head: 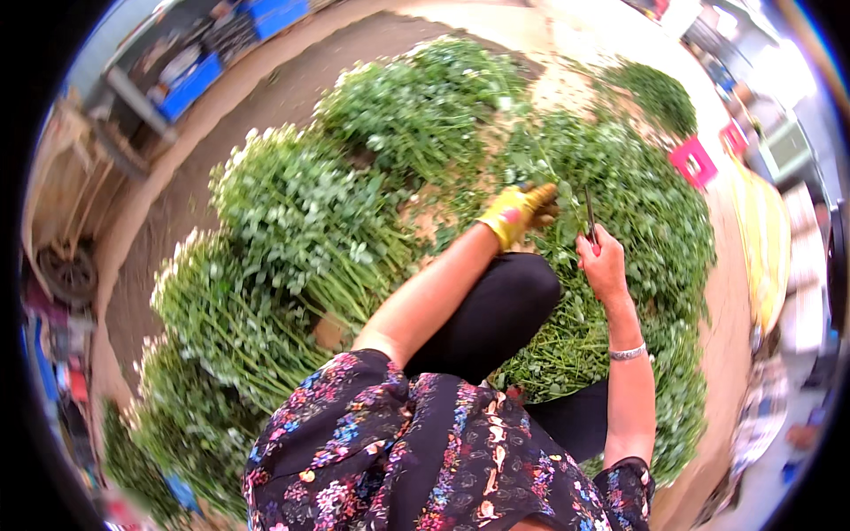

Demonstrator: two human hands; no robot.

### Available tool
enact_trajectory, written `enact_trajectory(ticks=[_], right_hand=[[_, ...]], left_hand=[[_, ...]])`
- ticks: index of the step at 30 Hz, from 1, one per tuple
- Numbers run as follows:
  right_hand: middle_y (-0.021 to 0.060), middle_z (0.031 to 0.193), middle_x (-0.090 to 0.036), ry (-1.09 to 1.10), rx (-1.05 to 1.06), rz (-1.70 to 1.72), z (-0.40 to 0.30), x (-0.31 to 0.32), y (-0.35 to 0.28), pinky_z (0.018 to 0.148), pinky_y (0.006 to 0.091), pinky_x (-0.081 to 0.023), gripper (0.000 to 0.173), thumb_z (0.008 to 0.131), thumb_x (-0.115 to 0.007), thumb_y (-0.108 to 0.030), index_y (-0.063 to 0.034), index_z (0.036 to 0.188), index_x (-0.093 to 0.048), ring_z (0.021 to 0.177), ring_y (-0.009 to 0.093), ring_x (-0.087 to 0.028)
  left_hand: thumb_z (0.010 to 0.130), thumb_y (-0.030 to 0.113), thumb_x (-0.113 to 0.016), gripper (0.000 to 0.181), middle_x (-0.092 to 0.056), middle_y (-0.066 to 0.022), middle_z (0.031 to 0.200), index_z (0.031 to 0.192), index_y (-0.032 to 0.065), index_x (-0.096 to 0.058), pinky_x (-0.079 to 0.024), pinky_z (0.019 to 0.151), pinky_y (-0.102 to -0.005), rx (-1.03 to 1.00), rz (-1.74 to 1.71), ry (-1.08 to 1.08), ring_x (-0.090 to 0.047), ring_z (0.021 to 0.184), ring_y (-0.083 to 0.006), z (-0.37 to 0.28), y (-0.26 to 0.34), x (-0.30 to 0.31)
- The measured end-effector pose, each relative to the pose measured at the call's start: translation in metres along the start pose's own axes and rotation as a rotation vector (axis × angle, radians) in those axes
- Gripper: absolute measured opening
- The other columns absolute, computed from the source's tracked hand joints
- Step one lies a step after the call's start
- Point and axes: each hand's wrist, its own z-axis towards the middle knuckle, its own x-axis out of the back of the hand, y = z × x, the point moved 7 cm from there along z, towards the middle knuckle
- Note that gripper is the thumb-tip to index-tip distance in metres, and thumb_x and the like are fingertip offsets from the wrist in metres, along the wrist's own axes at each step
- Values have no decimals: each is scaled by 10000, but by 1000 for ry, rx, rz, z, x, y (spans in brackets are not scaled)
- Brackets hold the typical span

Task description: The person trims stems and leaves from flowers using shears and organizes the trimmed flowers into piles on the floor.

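Note:
My left hand wears a yellow glove with darker, soiled fingers and is blurred. Its fingertips reach a leafy green stem that stands out above the greenery; whether they pinch it cannot be told. My bare right hand grips a pair of scissors or shears by red handles, dark blades pointing away from me. Beneath both hands spreads a broad heap of cut leafy stems. To my left lie large bundles of flowering stems, their pale blossoms along the outer edge.
A pink plastic piece lies at the heap's right edge, near a yellow cloth or sack. A smaller green pile sits at the upper right. Blue crates and a wheeled wooden cart stand at the left.

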Motion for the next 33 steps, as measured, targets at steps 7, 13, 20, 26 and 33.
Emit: enact_trajectory(ticks=[7,13,20,26,33], right_hand=[[55,669,-552,-157,-24,20,8,-50,3,572,289,-437,130,846,-603,-141,-21,888,-579,571,135,-491],[-16,773,-564,-174,-145,27,12,6,29,533,180,-423,125,870,-592,-110,-39,972,-598,605,46,-493],[-24,768,-549,-90,-344,29,-11,82,100,515,179,-400,180,888,-595,-139,-40,1039,-584,593,43,-504],[-15,779,-569,-96,-446,142,-47,85,129,512,175,-416,193,891,-595,-138,-46,1060,-578,588,42,-517],[-7,748,-579,-116,-486,169,-61,77,106,482,172,-390,224,889,-592,-162,-44,1080,-575,572,44,-505]], left_hand=[[838,141,-677,221,-640,-50,851,1019,35,-611,-560,615,-310,-137,-133,220,-627,696,-154,-16,11,42],[873,129,-630,134,-660,-59,873,976,44,-632,-564,628,-301,-369,-7,398,-644,745,-181,-65,94,171],[859,179,-659,216,-648,-30,931,1050,80,-636,-555,644,-285,-327,182,752,-635,803,-154,-174,150,313],[848,174,-666,223,-626,-9,904,1049,102,-598,-546,628,-295,-189,131,998,-625,744,-155,-217,113,407],[817,126,-688,187,-605,-88,893,958,37,-602,-557,498,-305,-168,112,1225,-617,692,-202,-227,90,408]])
